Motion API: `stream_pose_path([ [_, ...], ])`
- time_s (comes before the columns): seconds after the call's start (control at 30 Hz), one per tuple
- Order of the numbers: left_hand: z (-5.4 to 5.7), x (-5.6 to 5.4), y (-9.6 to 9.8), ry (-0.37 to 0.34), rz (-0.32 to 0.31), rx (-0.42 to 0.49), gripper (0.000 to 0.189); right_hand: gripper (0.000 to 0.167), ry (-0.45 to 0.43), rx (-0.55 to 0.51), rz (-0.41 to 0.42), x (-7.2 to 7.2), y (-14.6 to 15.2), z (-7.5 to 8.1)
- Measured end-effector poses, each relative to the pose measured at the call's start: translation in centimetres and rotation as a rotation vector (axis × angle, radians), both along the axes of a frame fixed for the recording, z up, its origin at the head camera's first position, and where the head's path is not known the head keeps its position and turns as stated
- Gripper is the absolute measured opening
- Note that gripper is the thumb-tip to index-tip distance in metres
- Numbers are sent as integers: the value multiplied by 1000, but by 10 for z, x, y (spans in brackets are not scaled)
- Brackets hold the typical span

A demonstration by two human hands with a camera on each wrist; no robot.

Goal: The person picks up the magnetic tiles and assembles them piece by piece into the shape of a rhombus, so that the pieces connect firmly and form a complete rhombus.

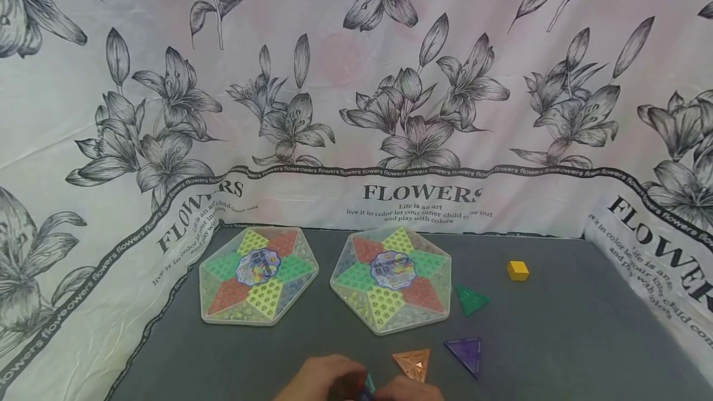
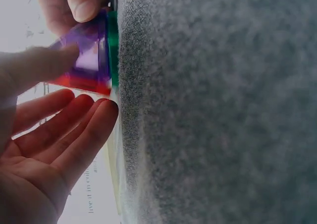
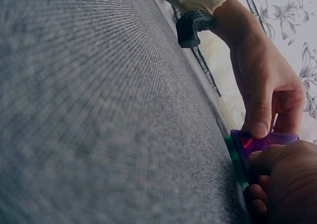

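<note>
Both hands are on a small piece of joined, see-through triangular tiles at the near edge of the head view. A purple tile [image 2: 89, 48] and a red tile [image 2: 81, 83] stand up from a green tile [image 2: 114, 48] along the tabletop. My left hand [image 1: 328, 376] holds the piece, its thumb on the purple face and its fingers round by the red side. From the other side, my right hand [image 3: 292, 177] grips it with thumb and fingers. In the head view the hands largely hide the piece.
An orange triangle tile [image 1: 413, 364], a purple triangle tile [image 1: 466, 354] and a green triangle tile [image 1: 471, 300] lie right of the hands. Farther back is a yellow cube [image 1: 518, 271]. Two hexagonal clear-lidded boxes [image 1: 259, 274] lie before a flower-printed cloth [image 1: 390, 110].
</note>
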State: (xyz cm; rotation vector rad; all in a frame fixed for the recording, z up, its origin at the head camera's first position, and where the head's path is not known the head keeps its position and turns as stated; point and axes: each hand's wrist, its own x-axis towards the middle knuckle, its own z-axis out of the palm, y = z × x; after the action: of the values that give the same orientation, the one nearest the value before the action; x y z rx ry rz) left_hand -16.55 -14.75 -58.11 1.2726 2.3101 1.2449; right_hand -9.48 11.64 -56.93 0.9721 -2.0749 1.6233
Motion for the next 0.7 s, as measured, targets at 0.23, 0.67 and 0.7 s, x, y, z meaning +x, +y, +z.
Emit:
stream_pose_path([
  [0.23, 2, -1, -1, 56, 47, -27, 36, 33, -21, 28, -16, -1, 2, 1],
  [0.67, 10, -5, -23, 123, 129, -94, 39, 29, -69, 73, -41, 1, 3, 4],
  [0.7, 12, -6, -27, 108, 146, -88, 39, 28, -72, 73, -39, 1, 2, 4],
])
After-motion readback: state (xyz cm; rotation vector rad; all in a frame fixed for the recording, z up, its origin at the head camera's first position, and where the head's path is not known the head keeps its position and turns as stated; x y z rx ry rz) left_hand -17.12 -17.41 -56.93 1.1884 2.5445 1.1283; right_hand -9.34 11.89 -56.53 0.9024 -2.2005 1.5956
